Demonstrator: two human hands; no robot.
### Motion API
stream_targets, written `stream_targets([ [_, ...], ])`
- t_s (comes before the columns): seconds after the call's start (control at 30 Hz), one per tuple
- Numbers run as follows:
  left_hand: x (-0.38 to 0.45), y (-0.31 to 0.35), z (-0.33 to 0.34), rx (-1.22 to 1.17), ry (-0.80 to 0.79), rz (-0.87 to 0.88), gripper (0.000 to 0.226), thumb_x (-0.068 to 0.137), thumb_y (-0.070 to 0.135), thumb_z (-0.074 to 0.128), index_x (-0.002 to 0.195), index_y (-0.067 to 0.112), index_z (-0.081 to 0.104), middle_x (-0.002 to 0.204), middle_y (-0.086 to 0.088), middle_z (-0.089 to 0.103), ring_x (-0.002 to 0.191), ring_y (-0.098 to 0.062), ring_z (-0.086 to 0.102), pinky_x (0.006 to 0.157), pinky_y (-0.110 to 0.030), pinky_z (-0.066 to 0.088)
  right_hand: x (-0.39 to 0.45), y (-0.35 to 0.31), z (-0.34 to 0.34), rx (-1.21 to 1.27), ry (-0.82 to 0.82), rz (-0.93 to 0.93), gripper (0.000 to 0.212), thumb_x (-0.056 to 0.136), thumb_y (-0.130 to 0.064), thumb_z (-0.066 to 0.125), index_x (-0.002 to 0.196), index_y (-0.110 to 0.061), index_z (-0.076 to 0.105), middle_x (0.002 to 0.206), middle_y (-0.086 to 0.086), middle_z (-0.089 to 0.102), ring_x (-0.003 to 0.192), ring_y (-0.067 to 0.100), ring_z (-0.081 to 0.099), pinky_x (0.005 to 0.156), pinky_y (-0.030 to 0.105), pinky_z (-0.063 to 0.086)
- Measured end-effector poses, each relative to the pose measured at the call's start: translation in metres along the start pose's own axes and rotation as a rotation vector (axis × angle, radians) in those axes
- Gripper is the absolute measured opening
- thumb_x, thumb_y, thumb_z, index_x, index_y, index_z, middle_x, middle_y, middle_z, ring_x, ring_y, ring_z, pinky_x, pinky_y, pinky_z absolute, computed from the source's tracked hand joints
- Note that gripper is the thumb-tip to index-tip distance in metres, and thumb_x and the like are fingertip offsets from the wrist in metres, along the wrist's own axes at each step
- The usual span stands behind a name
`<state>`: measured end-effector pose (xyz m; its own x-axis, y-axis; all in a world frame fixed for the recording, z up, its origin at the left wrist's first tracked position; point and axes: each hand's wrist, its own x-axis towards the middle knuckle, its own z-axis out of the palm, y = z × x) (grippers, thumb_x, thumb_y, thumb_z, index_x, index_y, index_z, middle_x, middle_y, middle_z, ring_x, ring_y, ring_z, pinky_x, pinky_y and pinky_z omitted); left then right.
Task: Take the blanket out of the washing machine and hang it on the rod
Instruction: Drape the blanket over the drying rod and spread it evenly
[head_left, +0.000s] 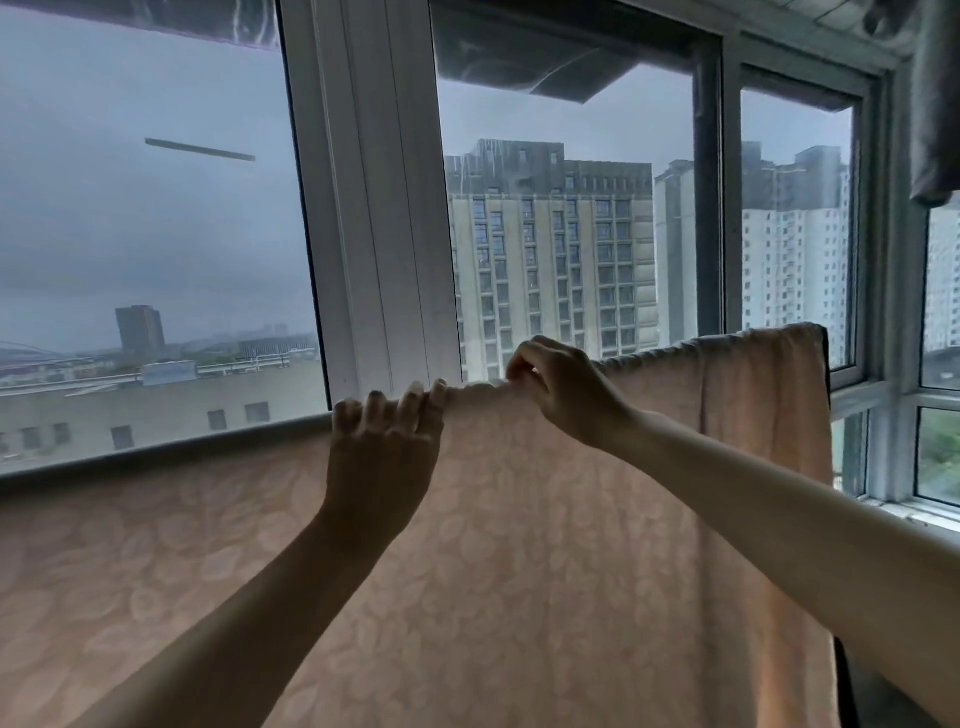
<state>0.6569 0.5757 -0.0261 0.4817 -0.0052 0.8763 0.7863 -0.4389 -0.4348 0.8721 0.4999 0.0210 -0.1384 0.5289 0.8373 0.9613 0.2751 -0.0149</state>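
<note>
- head view, nearest: 2 bare forearms reach up and forward, 1 from each lower corner, no sleeves seen.
- blanket (519, 545): 1, pale pink with a leaf pattern, hangs as a wide sheet over the rod and fills the lower frame. washing machine not in view.
- handling guess: soft and limp, drapes and creases freely. likely damp and weighty after a wash, so it may drag or slide off to the heavier side. best held at the top fold along the rod, spread sideways bit by bit.
- left hand (384, 447): fingers curled over the top fold, close together, tips hooked on the far side. thumb hidden.
- right hand (558, 387): just beside the left, fingers bent and pinching a bunched ridge of blanket on top of the rod.
- rod (156, 451): 1, grey, bare part runs left of the hands. blanket covers it to the right, bunched near the right end.
- far: window frame (379, 208) with several panes. beyond, tower blocks and grey sky. 1 dark cloth (935, 104) hangs at upper right.
- task looks near done, only evening out left.
</note>
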Motion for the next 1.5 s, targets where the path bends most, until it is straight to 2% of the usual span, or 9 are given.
stream_targets([
  [0.1, -0.005, -0.006, 0.001, 0.009, 0.018, 0.003, 0.043, 0.090, 0.019, 0.064, 0.131, 0.012, 0.057, 0.118, -0.009, 0.067, 0.084, -0.031, 0.065, 0.075, -0.041, 0.043, -0.003, 0.018, -0.006, -0.013, -0.048, 0.035, 0.011, 0.092, -0.012, 0.059, 0.101, -0.009, 0.066, 0.099, 0.005, 0.066, 0.090, 0.018, 0.062, 0.083, 0.034, 0.052],
  [0.2, -0.006, -0.010, 0.001, 0.016, 0.029, -0.001, 0.039, 0.094, 0.021, 0.056, 0.132, 0.014, 0.056, 0.118, -0.008, 0.067, 0.084, -0.031, 0.063, 0.075, -0.040, 0.039, -0.004, 0.027, -0.009, -0.009, -0.099, 0.030, 0.012, 0.091, -0.018, 0.063, 0.100, -0.011, 0.066, 0.096, 0.003, 0.067, 0.087, 0.019, 0.063, 0.079, 0.033, 0.052],
  [0.4, -0.006, -0.015, 0.002, -0.063, 0.012, 0.025, 0.040, 0.098, 0.029, 0.041, 0.131, 0.016, 0.057, 0.117, -0.006, 0.067, 0.082, -0.029, 0.062, 0.073, -0.039, 0.038, -0.008, 0.028, 0.000, 0.033, -0.078, 0.080, 0.011, 0.093, -0.029, 0.060, 0.097, -0.019, 0.058, 0.095, -0.001, 0.061, 0.084, 0.017, 0.058, 0.072, 0.033, 0.049],
  [0.57, -0.007, -0.018, 0.010, -0.121, 0.014, 0.046, 0.041, 0.097, 0.030, 0.042, 0.134, 0.018, 0.055, 0.119, -0.005, 0.065, 0.082, -0.026, 0.059, 0.072, -0.038, 0.038, -0.011, 0.031, -0.002, 0.059, -0.085, 0.090, 0.006, 0.093, -0.029, 0.058, 0.092, -0.024, 0.056, 0.092, -0.004, 0.059, 0.083, 0.014, 0.058, 0.072, 0.031, 0.048],
  [0.8, -0.006, -0.030, 0.020, -0.180, -0.007, 0.071, 0.041, 0.098, 0.028, 0.042, 0.136, 0.019, 0.052, 0.119, -0.004, 0.064, 0.085, -0.024, 0.059, 0.072, -0.037, 0.035, -0.006, 0.031, -0.004, 0.064, -0.084, 0.116, 0.008, 0.093, -0.020, 0.060, 0.086, -0.021, 0.055, 0.082, -0.009, 0.056, 0.076, 0.006, 0.054, 0.065, 0.019, 0.038],
  [0.93, -0.008, -0.029, 0.022, -0.178, 0.019, 0.065, 0.041, 0.097, 0.029, 0.045, 0.137, 0.020, 0.052, 0.121, -0.004, 0.064, 0.085, -0.024, 0.059, 0.073, -0.039, 0.039, -0.004, 0.029, -0.003, 0.066, -0.047, 0.127, 0.005, 0.093, -0.012, 0.057, 0.089, -0.015, 0.058, 0.085, -0.005, 0.061, 0.079, 0.011, 0.058, 0.069, 0.023, 0.043],
  [1.1, -0.008, -0.020, 0.021, -0.129, 0.067, 0.061, 0.041, 0.098, 0.027, 0.045, 0.137, 0.017, 0.052, 0.122, -0.007, 0.063, 0.082, -0.025, 0.058, 0.074, -0.040, 0.039, 0.004, 0.041, -0.011, -0.043, -0.044, 0.156, 0.010, 0.097, -0.020, 0.049, 0.092, -0.017, 0.056, 0.089, 0.002, 0.064, 0.079, 0.019, 0.061, 0.072, 0.038, 0.053],
  [1.23, -0.002, -0.007, 0.021, -0.122, 0.090, 0.072, 0.039, 0.097, 0.025, 0.045, 0.132, 0.011, 0.057, 0.124, -0.010, 0.063, 0.085, -0.026, 0.060, 0.077, -0.041, 0.041, 0.005, 0.055, -0.019, -0.060, -0.079, 0.215, 0.012, 0.098, -0.019, 0.049, 0.094, -0.013, 0.058, 0.089, 0.006, 0.065, 0.080, 0.020, 0.061, 0.076, 0.041, 0.053],
  [1.5, 0.014, 0.014, 0.022, -0.161, 0.043, 0.058, 0.037, 0.097, 0.027, 0.042, 0.125, 0.012, 0.060, 0.121, -0.005, 0.064, 0.090, -0.023, 0.063, 0.081, -0.041, 0.041, -0.004, 0.059, -0.014, -0.030, 0.006, 0.163, 0.011, 0.095, -0.012, 0.054, 0.093, -0.005, 0.062, 0.088, 0.008, 0.066, 0.080, 0.016, 0.058, 0.071, 0.024, 0.042],
])
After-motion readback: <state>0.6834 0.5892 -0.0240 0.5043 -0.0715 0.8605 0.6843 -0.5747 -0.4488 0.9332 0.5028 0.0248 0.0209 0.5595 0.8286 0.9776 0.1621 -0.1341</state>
